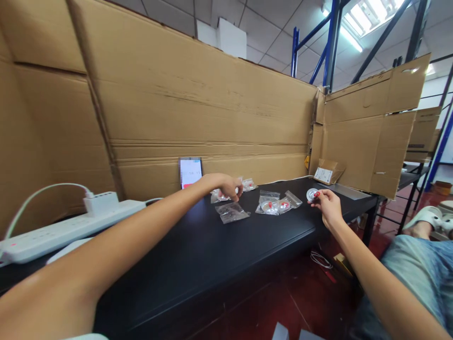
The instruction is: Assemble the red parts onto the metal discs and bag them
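Note:
My right hand (330,208) is raised over the right part of the table, its fingertips pinching a round, whitish disc with a red part (312,194). Toward the table's back, my left hand (230,187) hangs with its fingers pointing down and somewhat apart; nothing shows in them. Just below it lies a flat clear plastic bag (232,212). Behind that hand are more clear bags (249,184), partly hidden by it. Between my hands, clear bags with round items and red parts (271,205) lie close together.
On the black table (212,255) a lit phone (190,171) leans against the cardboard wall (212,104). A white power strip (71,226) with a plugged-in charger lies at left. A brown package (329,171) stands back right. Beyond the right edge, a person's leg (417,264) shows.

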A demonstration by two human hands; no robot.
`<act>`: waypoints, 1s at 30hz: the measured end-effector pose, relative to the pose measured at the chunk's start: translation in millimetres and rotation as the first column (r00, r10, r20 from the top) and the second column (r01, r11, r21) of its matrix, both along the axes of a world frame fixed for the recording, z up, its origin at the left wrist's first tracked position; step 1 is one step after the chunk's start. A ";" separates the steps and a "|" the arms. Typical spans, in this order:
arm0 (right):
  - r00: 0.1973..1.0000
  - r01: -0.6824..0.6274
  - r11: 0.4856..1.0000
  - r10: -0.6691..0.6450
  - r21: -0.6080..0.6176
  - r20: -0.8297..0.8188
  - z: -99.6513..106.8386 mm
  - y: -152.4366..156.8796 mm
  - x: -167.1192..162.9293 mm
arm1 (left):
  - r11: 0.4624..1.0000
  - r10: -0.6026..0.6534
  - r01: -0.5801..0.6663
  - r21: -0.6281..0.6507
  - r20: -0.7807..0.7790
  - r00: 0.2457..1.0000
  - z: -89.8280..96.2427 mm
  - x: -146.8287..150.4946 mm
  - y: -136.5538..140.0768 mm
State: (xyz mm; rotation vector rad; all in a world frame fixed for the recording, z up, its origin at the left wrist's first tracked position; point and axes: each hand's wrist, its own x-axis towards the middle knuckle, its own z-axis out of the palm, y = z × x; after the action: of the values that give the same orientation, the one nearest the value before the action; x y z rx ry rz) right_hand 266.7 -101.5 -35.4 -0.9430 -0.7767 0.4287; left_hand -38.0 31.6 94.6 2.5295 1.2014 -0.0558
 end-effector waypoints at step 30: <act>0.966 -0.046 0.987 0.084 -0.157 0.246 -2.1 4.3 -7.1 | 0.941 -0.227 -0.033 0.336 0.703 0.675 -99.3 134.4 -73.0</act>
State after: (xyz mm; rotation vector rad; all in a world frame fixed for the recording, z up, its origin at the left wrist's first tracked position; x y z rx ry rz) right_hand 259.5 -97.2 -37.5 -1.1291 -1.0197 0.4342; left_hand 96.3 -41.4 -4.7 2.4343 0.7595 1.1261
